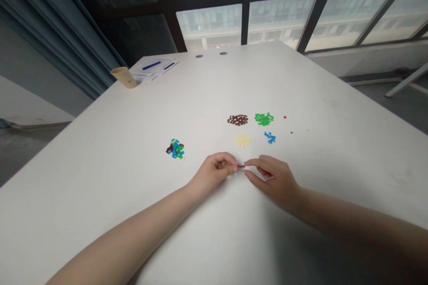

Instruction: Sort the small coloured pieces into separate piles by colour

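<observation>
Between the thumb and forefinger of my left hand [220, 167] is a small brown brick [241, 166], held low over the white table. My right hand [270, 176] is at the brick's other end, its thumb and forefinger apart and not closed on it. Just beyond my hands lie a cream pile [242, 140] and a blue pile [269, 137] of small bricks. Farther back are a brown pile [238, 120] and a green pile [264, 119]. To the left sits a mixed pile [175, 148] of blue, green and brown pieces.
Single red [285, 117], black [291, 132] and yellow [308, 130] pieces lie at the right. A paper cup [124, 77] stands at the table's left edge beside papers [157, 71] with a blue pen [151, 66]. Windows rise behind the white table [214, 93].
</observation>
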A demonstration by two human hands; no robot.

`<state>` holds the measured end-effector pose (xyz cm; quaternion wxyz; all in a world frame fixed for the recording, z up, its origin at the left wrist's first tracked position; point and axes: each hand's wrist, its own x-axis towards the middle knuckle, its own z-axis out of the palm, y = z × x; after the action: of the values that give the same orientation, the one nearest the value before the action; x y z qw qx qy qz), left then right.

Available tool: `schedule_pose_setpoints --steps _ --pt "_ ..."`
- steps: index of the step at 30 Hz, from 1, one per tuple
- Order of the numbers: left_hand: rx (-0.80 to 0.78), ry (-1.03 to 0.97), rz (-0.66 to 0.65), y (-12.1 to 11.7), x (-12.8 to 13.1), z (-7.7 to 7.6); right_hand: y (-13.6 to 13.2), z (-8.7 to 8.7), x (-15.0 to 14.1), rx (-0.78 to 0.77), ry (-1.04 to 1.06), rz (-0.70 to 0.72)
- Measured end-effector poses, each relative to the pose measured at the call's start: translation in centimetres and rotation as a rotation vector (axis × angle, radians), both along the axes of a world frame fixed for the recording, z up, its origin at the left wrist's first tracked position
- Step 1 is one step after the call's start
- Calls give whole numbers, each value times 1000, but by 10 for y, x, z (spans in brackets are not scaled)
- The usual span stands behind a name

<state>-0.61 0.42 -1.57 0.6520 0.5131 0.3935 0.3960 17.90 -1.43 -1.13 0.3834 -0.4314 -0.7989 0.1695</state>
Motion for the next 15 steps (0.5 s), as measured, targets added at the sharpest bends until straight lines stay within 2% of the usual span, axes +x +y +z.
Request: schedule_pose_setpoints --steps 6,11,13,15 --pt "-6 -11 -48 -1 2 2 0 0 1 -4 19 18" --pt "-32 135 -73 -2 2 7 1 5 2 -11 16 -26" --pt "32 265 -143 -3 1 9 2 7 3 -2 35 -53" --pt "200 441 -265 -5 0 12 2 8 4 7 53 -67"
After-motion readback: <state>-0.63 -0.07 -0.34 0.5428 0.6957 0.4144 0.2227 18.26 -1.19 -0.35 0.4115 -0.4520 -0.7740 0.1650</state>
